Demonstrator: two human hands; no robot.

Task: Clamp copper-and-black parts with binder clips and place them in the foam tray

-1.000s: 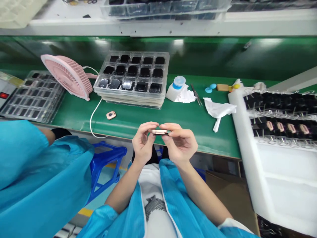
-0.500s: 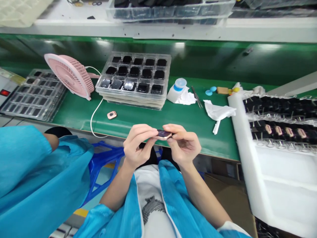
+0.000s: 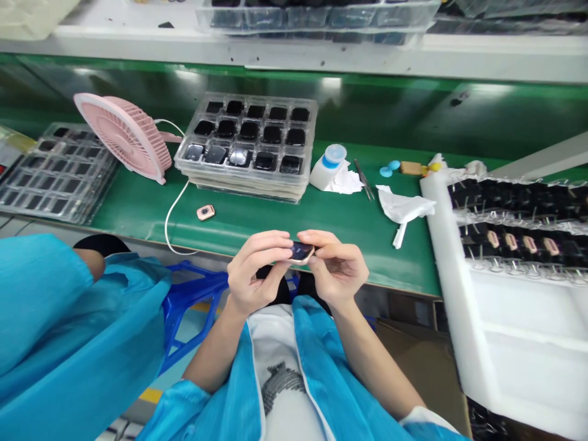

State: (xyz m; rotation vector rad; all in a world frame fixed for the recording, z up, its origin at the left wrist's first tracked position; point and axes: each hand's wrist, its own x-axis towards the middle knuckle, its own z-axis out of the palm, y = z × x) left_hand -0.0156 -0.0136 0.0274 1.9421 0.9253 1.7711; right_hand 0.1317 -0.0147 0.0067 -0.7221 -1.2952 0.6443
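Two hands meet over the near edge of the green bench [image 3: 269, 215], both closed on one small watch-like device [image 3: 302, 252] at the centre of the scene. The left hand [image 3: 256, 269] pinches its left end, the fingers covering part of its upper surface; the right hand [image 3: 340, 269] grips its right end between thumb and fingers. Compared with one second earlier, when the device was seen nearly edge-on with its pale rim uppermost and a dark part beneath, it has been turned so that its dark, glossy face points up. Since half a second ago the hold is nearly unchanged, though the face shows a little more tilt. The turn suggests that the work now concerns the face and its meeting with the rim; whether these parts are firmly joined cannot be told.

A loose pale-pink case [image 3: 205, 212] has stayed on the bench, left of the hands. Farther off stands a clear tray [image 3: 243, 176] of dark square pieces, with tweezers [image 3: 364, 181] to its right. At the far right, a white foam box [image 3: 457, 275] contains a row of black clips, four pale-pink pieces [image 3: 530, 244] among them.
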